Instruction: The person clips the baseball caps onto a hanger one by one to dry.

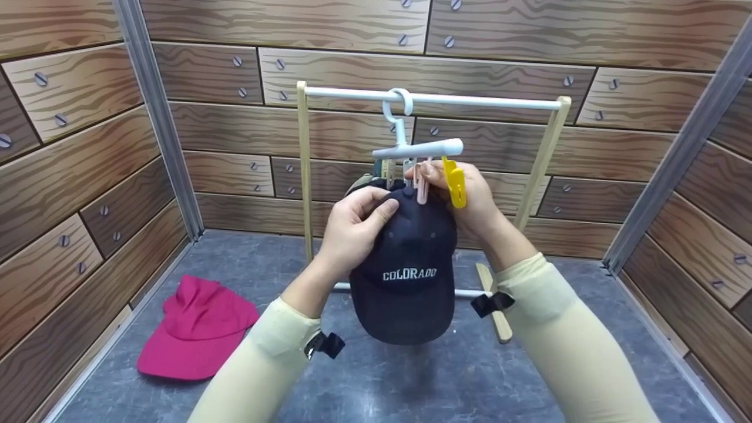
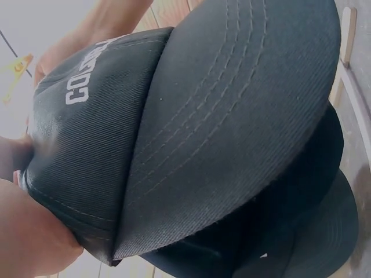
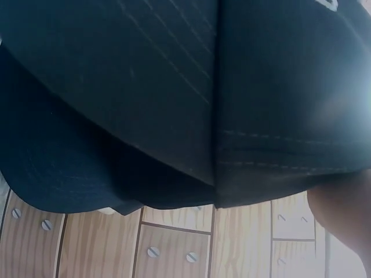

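A dark navy cap [image 1: 405, 247] with white COLORADO lettering hangs upright, brim down, beneath a white hanger [image 1: 420, 148]. My left hand [image 1: 355, 226] pinches the crown near its top, thumb in front; the left wrist view shows that grip at the side of the cap [image 2: 87, 133]. At the top of the crown, my right hand [image 1: 473, 197] pinches a pink clip [image 1: 421, 185] whose lower end overlaps the fabric. A yellow clip [image 1: 455, 182] dangles from the hanger's near end, in front of the right hand. More dark caps [image 2: 313, 231] hang behind, mostly covered.
The hanger hooks over the white top bar [image 1: 487, 101] of a rack with wooden posts [image 1: 304, 176]. A magenta cap [image 1: 200, 329] lies on the grey floor panel [image 1: 388, 388] at left. Wood-patterned walls [image 1: 223, 135] enclose the back and sides.
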Demonstrator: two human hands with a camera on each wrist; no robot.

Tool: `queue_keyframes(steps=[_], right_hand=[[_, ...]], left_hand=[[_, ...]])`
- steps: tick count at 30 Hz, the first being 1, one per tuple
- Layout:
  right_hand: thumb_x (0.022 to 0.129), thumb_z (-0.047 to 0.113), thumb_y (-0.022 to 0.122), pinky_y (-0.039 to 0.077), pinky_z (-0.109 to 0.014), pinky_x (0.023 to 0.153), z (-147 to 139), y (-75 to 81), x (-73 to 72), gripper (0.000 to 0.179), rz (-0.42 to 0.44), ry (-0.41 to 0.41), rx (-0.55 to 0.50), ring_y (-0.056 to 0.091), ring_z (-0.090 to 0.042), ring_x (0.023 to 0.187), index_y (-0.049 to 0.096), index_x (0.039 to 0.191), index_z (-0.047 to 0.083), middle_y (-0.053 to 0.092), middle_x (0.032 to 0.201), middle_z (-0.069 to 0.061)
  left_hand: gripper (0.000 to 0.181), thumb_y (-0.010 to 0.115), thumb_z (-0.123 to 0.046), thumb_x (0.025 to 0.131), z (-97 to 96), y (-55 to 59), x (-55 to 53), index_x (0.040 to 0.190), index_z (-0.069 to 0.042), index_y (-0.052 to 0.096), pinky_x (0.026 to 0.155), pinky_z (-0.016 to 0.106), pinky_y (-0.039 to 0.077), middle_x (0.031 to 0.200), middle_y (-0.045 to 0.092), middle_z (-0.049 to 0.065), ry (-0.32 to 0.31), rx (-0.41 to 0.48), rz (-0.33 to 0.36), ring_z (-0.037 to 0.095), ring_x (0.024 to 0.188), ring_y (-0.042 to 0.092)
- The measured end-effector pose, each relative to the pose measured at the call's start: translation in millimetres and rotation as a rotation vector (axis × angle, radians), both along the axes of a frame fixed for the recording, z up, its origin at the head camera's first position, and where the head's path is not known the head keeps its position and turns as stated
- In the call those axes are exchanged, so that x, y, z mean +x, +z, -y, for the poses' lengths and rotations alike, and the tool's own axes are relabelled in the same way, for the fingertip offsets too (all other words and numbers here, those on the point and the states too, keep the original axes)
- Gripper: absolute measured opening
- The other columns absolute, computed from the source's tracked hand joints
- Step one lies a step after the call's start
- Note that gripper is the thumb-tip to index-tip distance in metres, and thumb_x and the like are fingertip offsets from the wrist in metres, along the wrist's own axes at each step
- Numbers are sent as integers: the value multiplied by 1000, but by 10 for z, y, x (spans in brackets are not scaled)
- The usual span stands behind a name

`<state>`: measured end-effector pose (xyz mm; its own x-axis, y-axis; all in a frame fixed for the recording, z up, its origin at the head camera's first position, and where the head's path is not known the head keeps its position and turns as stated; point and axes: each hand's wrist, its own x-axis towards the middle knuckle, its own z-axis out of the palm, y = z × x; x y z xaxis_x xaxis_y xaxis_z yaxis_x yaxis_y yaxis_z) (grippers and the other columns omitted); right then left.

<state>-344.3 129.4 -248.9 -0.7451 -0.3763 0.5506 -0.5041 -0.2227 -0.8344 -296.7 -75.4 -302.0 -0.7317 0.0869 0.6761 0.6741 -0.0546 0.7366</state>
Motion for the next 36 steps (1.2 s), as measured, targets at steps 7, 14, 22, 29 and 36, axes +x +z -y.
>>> queue_keyframes(steps=[7, 14, 22, 29, 36], right_hand=[[109, 16, 65, 59, -27, 87, -57, -57, -19, 24, 0, -9, -1, 71, -18, 99, 85, 107, 2, 80, 104, -6], [108, 15, 65, 61, -26, 86, -116, -106, -65, 25, -21, -72, 18, 73, -21, 101, 84, 108, 0, 82, 106, -8], [104, 31, 74, 62, -26, 84, -240, -156, -122, 34, -26, -95, 0, 74, -18, 99, 85, 111, 0, 82, 111, -11], [100, 38, 77, 62, -26, 85, -327, -170, -153, 39, -24, -125, 9, 74, -18, 103, 85, 112, 2, 83, 113, -9], [101, 38, 73, 60, -25, 86, -386, -176, -167, 42, -58, -145, 43, 72, -19, 105, 84, 114, 0, 82, 115, -9]], left_hand=[[11, 75, -6, 106, -22, -30, -11, 110, 5, 75, 75, 26, 60, 94, 81, 7, -37, -10, 13, 11, 81, 74], [16, 77, -8, 106, -35, -57, 1, 117, 3, 74, 84, 29, 60, 104, 82, 9, -42, -46, 25, 13, 91, 75], [27, 78, -10, 105, -19, -95, 7, 129, 3, 73, 95, 32, 58, 114, 79, 11, -9, -98, 0, 18, 106, 75], [27, 78, -9, 104, 5, -145, 0, 128, 4, 73, 95, 32, 58, 115, 77, 12, -5, -99, 10, 19, 106, 74], [28, 79, -9, 104, 33, -204, 2, 127, 3, 73, 98, 35, 59, 118, 78, 12, 0, -111, 32, 21, 110, 74]])
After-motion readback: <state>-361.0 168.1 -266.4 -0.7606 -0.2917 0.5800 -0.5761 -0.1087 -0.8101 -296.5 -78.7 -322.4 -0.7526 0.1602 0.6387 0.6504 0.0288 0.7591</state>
